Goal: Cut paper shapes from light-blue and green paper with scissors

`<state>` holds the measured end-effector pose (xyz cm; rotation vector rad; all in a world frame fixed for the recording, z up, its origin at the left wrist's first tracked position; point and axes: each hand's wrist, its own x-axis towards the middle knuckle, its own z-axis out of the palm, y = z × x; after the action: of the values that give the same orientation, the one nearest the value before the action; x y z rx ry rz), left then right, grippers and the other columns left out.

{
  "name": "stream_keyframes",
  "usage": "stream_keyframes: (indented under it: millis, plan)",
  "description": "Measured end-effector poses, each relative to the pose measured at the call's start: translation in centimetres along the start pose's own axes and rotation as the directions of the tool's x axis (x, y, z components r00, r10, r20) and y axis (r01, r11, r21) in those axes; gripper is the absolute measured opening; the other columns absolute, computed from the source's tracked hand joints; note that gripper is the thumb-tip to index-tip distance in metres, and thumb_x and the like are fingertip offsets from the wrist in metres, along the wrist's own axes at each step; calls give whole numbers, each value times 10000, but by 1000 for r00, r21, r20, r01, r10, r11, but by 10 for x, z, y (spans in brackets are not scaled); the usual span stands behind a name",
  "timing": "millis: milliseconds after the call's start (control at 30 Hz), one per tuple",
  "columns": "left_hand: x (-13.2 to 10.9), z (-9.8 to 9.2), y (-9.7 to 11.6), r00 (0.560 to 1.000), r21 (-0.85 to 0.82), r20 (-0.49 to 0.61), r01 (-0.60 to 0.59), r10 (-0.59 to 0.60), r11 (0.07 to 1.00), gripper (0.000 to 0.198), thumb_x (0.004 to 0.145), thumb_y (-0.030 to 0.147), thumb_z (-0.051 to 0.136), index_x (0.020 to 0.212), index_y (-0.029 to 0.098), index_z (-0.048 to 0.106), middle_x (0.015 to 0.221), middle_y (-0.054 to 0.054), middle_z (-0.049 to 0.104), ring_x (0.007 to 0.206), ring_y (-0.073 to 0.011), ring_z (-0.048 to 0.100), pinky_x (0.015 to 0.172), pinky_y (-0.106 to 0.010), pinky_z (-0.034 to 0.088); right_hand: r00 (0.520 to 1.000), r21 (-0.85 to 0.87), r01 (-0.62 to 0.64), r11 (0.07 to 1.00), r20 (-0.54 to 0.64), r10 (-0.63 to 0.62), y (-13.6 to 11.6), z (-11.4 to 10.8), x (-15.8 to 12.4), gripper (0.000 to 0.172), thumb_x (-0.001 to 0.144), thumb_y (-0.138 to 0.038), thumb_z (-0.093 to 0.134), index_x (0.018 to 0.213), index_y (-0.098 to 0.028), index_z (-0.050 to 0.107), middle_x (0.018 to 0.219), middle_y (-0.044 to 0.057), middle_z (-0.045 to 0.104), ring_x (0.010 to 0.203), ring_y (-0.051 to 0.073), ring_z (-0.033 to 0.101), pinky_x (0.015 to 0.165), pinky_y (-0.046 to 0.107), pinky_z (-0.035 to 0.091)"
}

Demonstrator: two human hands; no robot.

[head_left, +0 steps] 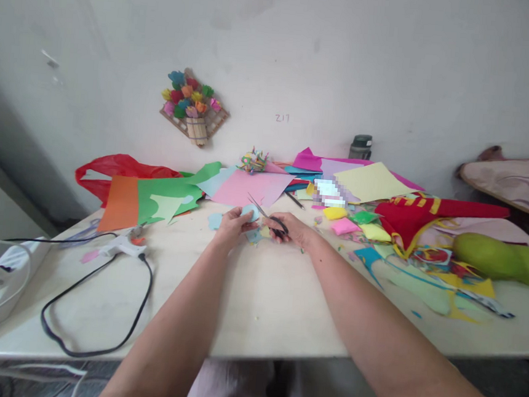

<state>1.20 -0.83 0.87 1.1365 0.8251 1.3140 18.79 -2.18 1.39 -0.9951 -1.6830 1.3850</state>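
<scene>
My left hand pinches a small light-blue paper piece over the middle of the table. My right hand is closed around the dark handles of a pair of scissors, whose blades point up and to the left, close by the paper. From this view I cannot tell whether the blades touch it. Another light-blue paper piece lies just left of my left hand. Under and between the hands are small blue and yellow scraps.
A white glue gun with a looping black cord sits left, near a power strip. Coloured sheets, including a pink one, lie along the back. Clay packets, a red cloth and paper scraps spread over the right.
</scene>
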Motion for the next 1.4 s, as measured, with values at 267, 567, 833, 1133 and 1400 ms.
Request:
stream_keyframes:
  millis: [267, 567, 833, 1133, 1400]
  plan:
    - [2, -3, 1, 999, -46, -17, -31, 30, 998, 312, 505, 254, 787, 648, 133, 538, 501, 68, 463, 447, -34, 424, 636, -262, 530, 1000, -17, 3, 1000, 28, -2, -5, 1, -2, 327, 739, -454, 587, 709, -142, 495, 508, -27, 553, 339, 36, 438, 287, 156, 202]
    - [-1, 0, 3, 1000, -64, 14, -1, 2, 998, 288, 511, 252, 786, 621, 125, 552, 490, 61, 446, 451, -35, 409, 652, -280, 535, 1000, 9, 0, 1000, -6, 0, -2, 2, -1, 297, 759, -424, 573, 696, -146, 490, 514, -24, 553, 341, 33, 434, 286, 150, 209]
    - [-1, -1, 2, 999, -74, 37, 6, -3, 997, 266, 520, 235, 780, 617, 117, 563, 506, 53, 463, 456, -34, 415, 662, -294, 540, 1000, 0, 4, 1000, -8, -4, 0, 1, 1, 301, 754, -440, 575, 723, -149, 507, 514, -28, 545, 342, 33, 434, 281, 142, 209]
    - [0, 0, 3, 1000, -90, 17, 19, -18, 996, 261, 513, 219, 782, 614, 115, 564, 493, 56, 456, 447, -36, 413, 665, -299, 539, 1000, -14, -12, 1000, -20, 11, 1, 2, 3, 280, 754, -417, 579, 730, -146, 514, 495, -39, 522, 322, 30, 419, 275, 143, 199]
    - [1, -1, 1, 1000, -91, 24, 9, -7, 996, 230, 534, 209, 760, 621, 111, 571, 504, 51, 471, 450, -38, 409, 664, -308, 534, 999, -14, -21, 1000, -29, 21, -4, 4, 1, 248, 767, -383, 572, 716, -149, 508, 480, -45, 515, 318, 32, 410, 278, 148, 200]
